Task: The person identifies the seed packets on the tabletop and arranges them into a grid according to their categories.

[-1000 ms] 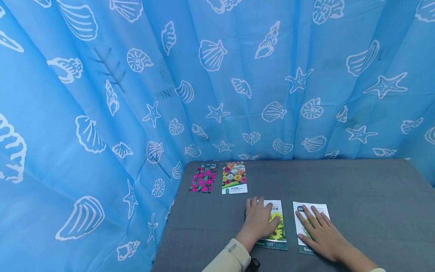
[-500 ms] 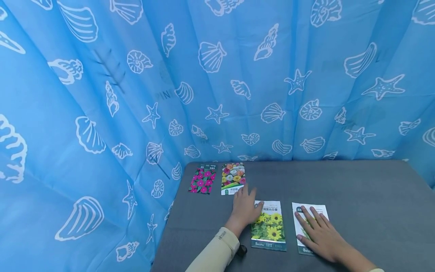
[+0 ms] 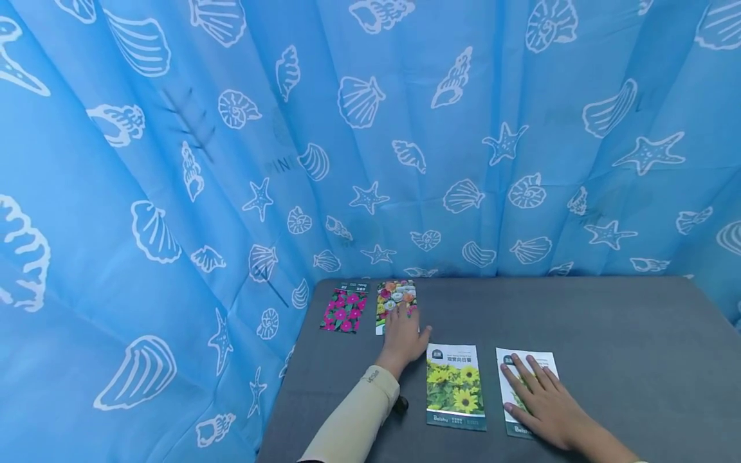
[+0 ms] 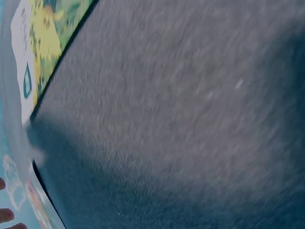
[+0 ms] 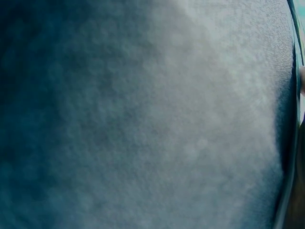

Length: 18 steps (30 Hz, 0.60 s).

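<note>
In the head view my left hand (image 3: 401,337) lies over the lower part of a seed packet with many-coloured blooms (image 3: 389,297), its fingers extended. Whether the fingertips press on that packet I cannot tell. My right hand (image 3: 541,402) rests flat, fingers spread, on a white and green seed packet (image 3: 509,397) and hides most of its picture. Between the hands lies a yellow sunflower seed packet (image 3: 455,387), face up and untouched. Its corner shows in the left wrist view as a yellow-printed packet (image 4: 45,43). A seed packet with pink flowers (image 3: 344,310) lies at the far left.
A grey cloth-covered table (image 3: 625,334) bears all the packets. Behind it and along the left hangs a blue curtain (image 3: 405,212) with white shells and starfish. A small black object (image 3: 401,405) sits under the left wrist.
My left hand has left the sunflower packet and moved left and away from me, onto the many-coloured flower packet. The right hand has stayed on its packet.
</note>
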Available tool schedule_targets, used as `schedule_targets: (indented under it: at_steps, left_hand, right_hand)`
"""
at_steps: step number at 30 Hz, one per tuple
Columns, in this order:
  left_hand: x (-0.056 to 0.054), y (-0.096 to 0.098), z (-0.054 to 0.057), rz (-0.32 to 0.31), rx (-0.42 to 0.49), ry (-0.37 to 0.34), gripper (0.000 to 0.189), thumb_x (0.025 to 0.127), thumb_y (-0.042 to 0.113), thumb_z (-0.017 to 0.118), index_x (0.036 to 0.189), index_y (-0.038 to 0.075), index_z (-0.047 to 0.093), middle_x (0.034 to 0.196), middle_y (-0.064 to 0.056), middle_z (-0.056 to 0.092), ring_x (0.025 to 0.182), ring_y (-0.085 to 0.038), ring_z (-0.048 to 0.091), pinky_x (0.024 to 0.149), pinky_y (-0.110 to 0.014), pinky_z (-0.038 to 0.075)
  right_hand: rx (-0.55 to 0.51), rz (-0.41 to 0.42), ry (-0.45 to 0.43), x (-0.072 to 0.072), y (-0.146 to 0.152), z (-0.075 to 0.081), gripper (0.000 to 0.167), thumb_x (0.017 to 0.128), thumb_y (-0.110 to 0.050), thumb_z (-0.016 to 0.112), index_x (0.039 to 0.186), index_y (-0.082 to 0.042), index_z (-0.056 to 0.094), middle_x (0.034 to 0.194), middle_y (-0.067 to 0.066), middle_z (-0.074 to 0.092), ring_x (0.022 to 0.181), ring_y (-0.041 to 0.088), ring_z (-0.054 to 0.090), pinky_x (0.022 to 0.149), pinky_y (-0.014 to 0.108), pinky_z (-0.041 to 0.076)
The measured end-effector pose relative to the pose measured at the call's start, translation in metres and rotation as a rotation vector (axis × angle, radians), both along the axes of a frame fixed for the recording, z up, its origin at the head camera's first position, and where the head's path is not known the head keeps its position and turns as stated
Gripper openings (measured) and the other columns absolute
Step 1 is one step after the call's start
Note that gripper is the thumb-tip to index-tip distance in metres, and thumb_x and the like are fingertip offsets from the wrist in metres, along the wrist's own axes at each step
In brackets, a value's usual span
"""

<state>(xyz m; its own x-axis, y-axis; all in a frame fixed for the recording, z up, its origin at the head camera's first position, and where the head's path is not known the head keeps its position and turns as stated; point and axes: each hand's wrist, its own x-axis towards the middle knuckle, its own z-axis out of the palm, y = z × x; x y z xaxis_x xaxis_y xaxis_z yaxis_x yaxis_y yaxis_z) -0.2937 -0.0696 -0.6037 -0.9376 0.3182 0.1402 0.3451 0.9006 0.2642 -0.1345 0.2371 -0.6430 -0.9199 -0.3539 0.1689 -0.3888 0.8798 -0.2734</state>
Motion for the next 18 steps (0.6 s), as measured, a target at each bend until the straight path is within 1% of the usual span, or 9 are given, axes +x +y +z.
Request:
schedule_targets:
  at_steps: [3,5,6,9,13,15,16,18]
  left_hand:
    - [-0.01,-0.003,-0.005,0.017,-0.033,0.003,0.055,0.108,0.041,0.059,0.151,0.007,0.056,0.163,-0.026,0.042,0.149,-0.047,0.043,0.123,-0.061,0.036]
    - [-0.015,-0.004,-0.007,0.034,-0.051,-0.004,0.057,0.108,0.043,0.058,0.153,0.007,0.055,0.164,-0.026,0.041,0.152,-0.048,0.04,0.125,-0.06,0.034]
    - [-0.017,-0.005,-0.008,0.044,-0.058,-0.01,0.059,0.108,0.043,0.058,0.154,0.007,0.054,0.164,-0.026,0.04,0.153,-0.048,0.038,0.126,-0.061,0.033]
    - [-0.023,-0.006,-0.012,0.077,-0.047,-0.064,0.066,0.108,0.044,0.058,0.159,0.004,0.046,0.167,-0.026,0.037,0.156,-0.05,0.032,0.128,-0.062,0.028]
    - [-0.029,-0.008,-0.02,0.115,-0.045,-0.131,0.076,0.108,0.048,0.057,0.165,0.003,0.034,0.17,-0.024,0.035,0.159,-0.048,0.028,0.129,-0.062,0.025]
    - [-0.032,-0.01,-0.025,0.128,-0.034,-0.145,0.078,0.107,0.049,0.057,0.166,0.004,0.032,0.17,-0.023,0.034,0.159,-0.048,0.028,0.129,-0.063,0.025]
    - [-0.034,-0.011,-0.027,0.134,-0.039,-0.153,0.079,0.108,0.051,0.056,0.167,0.005,0.031,0.171,-0.023,0.032,0.159,-0.048,0.027,0.129,-0.062,0.024]
    - [-0.038,-0.014,-0.031,0.141,-0.04,-0.159,0.079,0.108,0.053,0.055,0.167,0.006,0.03,0.172,-0.023,0.029,0.16,-0.047,0.026,0.13,-0.062,0.023]
  right_hand:
    - [-0.015,-0.003,-0.02,0.0,0.001,0.0,0.071,0.105,-0.056,0.058,0.162,-0.015,0.047,0.168,0.021,0.041,0.167,0.032,0.01,0.116,0.017,-0.028]
    - [-0.019,-0.01,-0.046,-0.001,0.002,0.0,0.071,0.105,-0.057,0.056,0.163,-0.016,0.045,0.169,0.02,0.039,0.168,0.029,0.005,0.116,0.017,-0.029]
    - [-0.018,-0.012,-0.047,-0.001,0.002,0.0,0.071,0.105,-0.057,0.056,0.163,-0.016,0.045,0.17,0.02,0.039,0.168,0.029,0.005,0.117,0.017,-0.029]
    - [-0.01,-0.004,-0.021,0.0,0.002,0.0,0.07,0.105,-0.056,0.057,0.163,-0.017,0.046,0.169,0.019,0.04,0.168,0.029,0.006,0.117,0.017,-0.029]
    - [0.014,0.009,0.024,0.003,0.002,-0.002,0.07,0.105,-0.055,0.058,0.163,-0.019,0.046,0.168,0.018,0.042,0.166,0.017,-0.01,0.117,0.017,-0.028]
    - [0.023,0.006,0.03,0.003,0.002,-0.003,0.07,0.104,-0.055,0.059,0.163,-0.019,0.045,0.169,0.016,0.041,0.163,0.009,-0.017,0.118,0.018,-0.028]
    - [0.026,0.002,0.028,0.003,0.001,-0.003,0.07,0.105,-0.055,0.058,0.163,-0.019,0.045,0.169,0.016,0.041,0.161,0.006,-0.02,0.118,0.018,-0.028]
    - [0.024,-0.001,0.023,0.003,0.001,-0.001,0.07,0.105,-0.055,0.058,0.163,-0.019,0.045,0.169,0.017,0.04,0.161,0.005,-0.021,0.118,0.018,-0.028]
